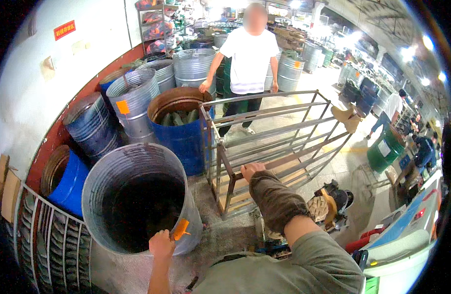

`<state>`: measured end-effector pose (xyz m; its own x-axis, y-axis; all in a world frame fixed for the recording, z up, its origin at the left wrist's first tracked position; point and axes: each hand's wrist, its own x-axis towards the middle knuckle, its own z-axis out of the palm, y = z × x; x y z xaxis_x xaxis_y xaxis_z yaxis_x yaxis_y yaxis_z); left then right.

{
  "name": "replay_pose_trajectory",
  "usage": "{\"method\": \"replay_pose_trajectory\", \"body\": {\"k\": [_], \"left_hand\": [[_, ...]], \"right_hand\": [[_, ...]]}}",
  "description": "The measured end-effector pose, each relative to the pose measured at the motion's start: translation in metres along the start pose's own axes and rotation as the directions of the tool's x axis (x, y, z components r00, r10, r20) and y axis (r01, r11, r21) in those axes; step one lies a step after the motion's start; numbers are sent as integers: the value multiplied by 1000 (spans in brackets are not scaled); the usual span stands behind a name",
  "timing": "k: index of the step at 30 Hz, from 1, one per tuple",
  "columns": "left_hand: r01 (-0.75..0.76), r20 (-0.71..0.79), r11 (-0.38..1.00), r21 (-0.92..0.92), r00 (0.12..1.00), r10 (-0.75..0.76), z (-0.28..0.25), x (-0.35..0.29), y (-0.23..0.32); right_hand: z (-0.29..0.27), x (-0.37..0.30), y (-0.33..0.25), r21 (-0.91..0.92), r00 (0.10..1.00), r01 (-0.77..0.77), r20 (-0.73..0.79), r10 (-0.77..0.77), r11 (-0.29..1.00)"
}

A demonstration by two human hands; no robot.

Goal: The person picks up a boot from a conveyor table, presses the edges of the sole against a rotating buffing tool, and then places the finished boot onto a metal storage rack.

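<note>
My left hand (161,244) is closed on the near rim of a large grey metal drum (195,223), beside an orange tag (181,229). The drum leans toward me, and its dark inside shows no contents I can make out. With my arm stretched forward, my right hand (253,170) grips the near end of a metal-bar rack (226,161). Wooden boards line the rack's bottom. A tan glove-like piece (348,117) hangs over its far right corner. The right forearm wears a dark sleeve cover.
Behind the rack stands a person (250,59) in a white shirt, one hand by a blue drum (179,142) holding greenish pieces. Several drums line the wall at left. A barred rack (51,230) stands lower left. A green drum (385,149) and more people are farther right.
</note>
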<state>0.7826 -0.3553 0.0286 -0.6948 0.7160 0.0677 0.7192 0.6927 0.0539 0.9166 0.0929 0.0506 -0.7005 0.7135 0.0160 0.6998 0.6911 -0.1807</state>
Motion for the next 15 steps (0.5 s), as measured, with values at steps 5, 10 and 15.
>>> {"method": "replay_pose_trajectory", "body": {"k": [5, 10, 15], "left_hand": [[18, 48, 999, -39, 999, -16, -5, 48, -21], [-55, -103, 995, -88, 994, 46, 12, 91, -39], [-88, 7, 975, -204, 996, 91, 25, 136, -63]], "right_hand": [[1, 3, 5, -27, 999, 7, 51, -6, 1000], [-2, 7, 12, 52, 985, 24, 168, -33, 998], [-15, 15, 21, 138, 902, 165, 379, -206, 977]]}}
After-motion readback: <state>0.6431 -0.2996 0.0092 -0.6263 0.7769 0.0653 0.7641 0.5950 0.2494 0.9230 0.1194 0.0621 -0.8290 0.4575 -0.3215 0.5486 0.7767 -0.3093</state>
